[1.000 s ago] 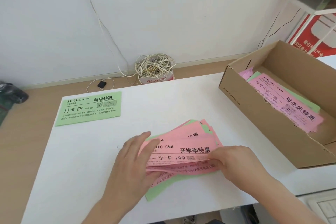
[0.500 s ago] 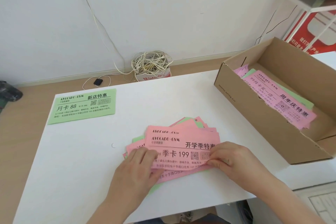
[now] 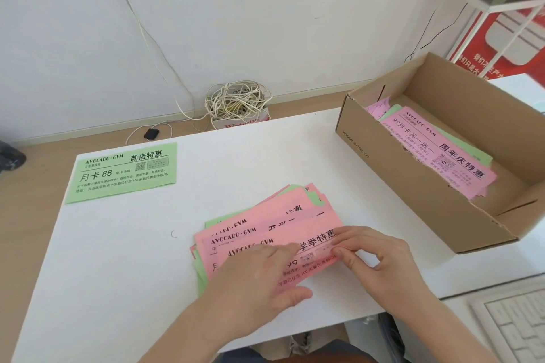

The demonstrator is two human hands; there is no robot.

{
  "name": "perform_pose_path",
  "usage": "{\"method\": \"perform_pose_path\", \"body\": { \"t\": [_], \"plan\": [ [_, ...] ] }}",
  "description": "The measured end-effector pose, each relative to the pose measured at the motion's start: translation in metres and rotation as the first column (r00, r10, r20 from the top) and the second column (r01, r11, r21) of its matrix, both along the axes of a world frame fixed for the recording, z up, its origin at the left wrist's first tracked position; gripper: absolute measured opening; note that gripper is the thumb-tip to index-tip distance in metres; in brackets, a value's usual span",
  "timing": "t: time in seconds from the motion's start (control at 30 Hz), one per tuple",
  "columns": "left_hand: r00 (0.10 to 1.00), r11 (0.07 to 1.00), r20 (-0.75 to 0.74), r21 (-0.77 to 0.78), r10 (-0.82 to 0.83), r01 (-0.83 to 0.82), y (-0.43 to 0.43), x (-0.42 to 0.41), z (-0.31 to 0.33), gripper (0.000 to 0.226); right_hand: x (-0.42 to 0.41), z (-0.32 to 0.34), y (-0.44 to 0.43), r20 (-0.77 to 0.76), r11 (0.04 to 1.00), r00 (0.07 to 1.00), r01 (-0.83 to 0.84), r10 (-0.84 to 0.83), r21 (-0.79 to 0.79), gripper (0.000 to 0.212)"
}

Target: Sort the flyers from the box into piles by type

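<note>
At surface (image 3: 118, 244) centre: left hand (image 3: 259, 283) flat, fingers (image 3: 283, 248) straight, on the fanned flyer stack (image 3: 265, 215); right hand (image 3: 380, 259) pinches the top pink flyer (image 3: 312, 240) at its edge. Risk: sheets cling, two lift together, pile gets mixed.

Flat left hand (image 3: 256, 283), right hand (image 3: 380, 259) apparently pinching.

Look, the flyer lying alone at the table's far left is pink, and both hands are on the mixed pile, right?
No: the head view shows the lone flyer is green, not pink. Both hands are on the mixed pile: the left hand presses it, the right hand pinches its top pink flyer.
</note>
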State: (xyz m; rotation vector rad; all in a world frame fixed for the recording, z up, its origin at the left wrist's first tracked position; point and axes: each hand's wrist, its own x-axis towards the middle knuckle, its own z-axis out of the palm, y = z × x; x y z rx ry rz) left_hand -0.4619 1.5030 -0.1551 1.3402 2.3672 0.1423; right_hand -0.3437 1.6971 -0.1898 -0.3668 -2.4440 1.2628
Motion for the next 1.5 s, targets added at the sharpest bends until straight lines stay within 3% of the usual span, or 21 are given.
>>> {"method": "perform_pose_path", "body": {
  "t": [0.1,0.23,0.33,0.4,0.43,0.5,0.53,0.67,0.77,0.87,0.93,1.0,1.07,1.13,1.2,1.23,1.3,1.33,1.37,1.43,1.5],
  "plan": [
    [0.988,1.000,-0.154,-0.013,-0.015,0.013,0.007,-0.002,-0.005,0.018,-0.002,0.001,-0.004,0.032,0.990,0.996,0.081,-0.078,-0.119,0.013],
    [0.967,0.950,0.013,0.184,0.253,-0.251,-0.006,-0.011,-0.017,0.027,-0.006,0.004,-0.005,0.267,0.905,0.940,0.291,-0.211,-0.310,0.056],
    [0.847,0.742,0.232,0.408,0.479,-0.532,-0.015,-0.008,0.000,0.056,-0.007,0.006,-0.003,0.374,0.858,0.898,0.369,-0.230,-0.357,0.056],
    [0.759,0.534,0.223,0.592,0.612,-0.604,-0.027,-0.015,0.007,0.071,-0.006,0.009,-0.002,0.407,0.828,0.887,0.389,-0.219,-0.403,0.053],
    [0.746,0.501,0.125,0.667,0.654,-0.551,-0.033,-0.019,0.013,0.072,-0.006,0.010,-0.002,0.425,0.821,0.879,0.401,-0.218,-0.406,0.051],
    [0.770,0.619,-0.144,0.693,0.621,-0.370,-0.042,-0.029,0.020,0.054,-0.005,0.010,-0.002,0.457,0.818,0.864,0.412,-0.211,-0.401,0.047],
    [0.811,0.670,-0.146,0.654,0.567,-0.351,-0.040,-0.029,0.021,0.043,-0.005,0.011,-0.002,0.464,0.808,0.862,0.416,-0.205,-0.417,0.044],
    [0.940,0.964,-0.301,0.251,0.164,-0.087,-0.024,0.006,-0.012,0.045,-0.008,0.017,-0.005,0.438,0.613,0.882,0.444,-0.173,-0.654,0.032],
    [0.942,0.981,-0.309,0.175,0.134,-0.082,-0.015,0.025,-0.037,0.062,-0.012,0.021,-0.006,0.404,0.453,0.906,0.415,-0.126,-0.789,0.030],
    [0.941,0.957,-0.271,0.257,0.203,-0.132,-0.016,0.024,-0.038,0.036,-0.017,0.022,-0.007,0.396,0.417,0.910,0.411,-0.126,-0.811,0.023],
    [0.950,0.922,-0.149,0.321,0.276,-0.218,-0.022,0.019,-0.034,0.024,-0.019,0.021,-0.008,0.406,0.497,0.899,0.432,-0.166,-0.752,0.014],
    [0.852,0.750,0.094,0.433,0.514,-0.500,-0.027,0.007,-0.024,0.017,-0.019,0.017,-0.006,0.412,0.704,0.887,0.429,-0.209,-0.567,0.011],
    [0.656,0.451,0.347,0.512,0.670,-0.731,-0.036,-0.008,-0.010,0.025,-0.015,0.010,-0.004,0.377,0.938,0.902,0.295,-0.210,-0.184,0.017],
    [0.584,0.298,0.373,0.593,0.721,-0.748,-0.045,-0.021,0.003,0.029,-0.011,0.003,-0.002,0.378,0.979,0.921,0.019,-0.097,0.205,0.043],
    [0.664,0.399,0.205,0.661,0.719,-0.635,-0.051,-0.025,0.014,0.017,-0.011,-0.005,-0.001,0.465,0.911,0.884,-0.224,0.041,0.346,0.069],
    [0.714,0.514,0.055,0.657,0.698,-0.552,-0.051,-0.025,0.016,0.013,-0.012,-0.008,-0.001,0.514,0.877,0.854,-0.304,0.078,0.372,0.074],
    [0.801,0.722,-0.201,0.592,0.563,-0.359,-0.046,-0.021,0.010,0.009,-0.015,-0.009,0.002,0.548,0.829,0.830,-0.376,0.102,0.415,0.068],
    [0.840,0.775,-0.214,0.545,0.499,-0.321,-0.043,-0.019,0.007,0.010,-0.016,-0.007,0.003,0.533,0.814,0.839,-0.384,0.111,0.435,0.062],
    [0.880,0.811,-0.174,0.496,0.442,-0.310,-0.042,-0.018,0.000,0.025,-0.019,-0.004,0.005,0.523,0.806,0.844,-0.388,0.116,0.447,0.055],
    [0.956,0.915,-0.153,0.360,0.249,-0.181,-0.041,-0.016,-0.012,0.090,-0.023,0.001,0.010,0.529,0.799,0.838,-0.407,0.134,0.443,0.044],
    [0.965,0.971,-0.238,0.232,0.110,-0.053,-0.040,-0.018,-0.019,0.111,-0.027,0.002,0.015,0.499,0.798,0.852,-0.408,0.158,0.443,0.034]
  ]
}}
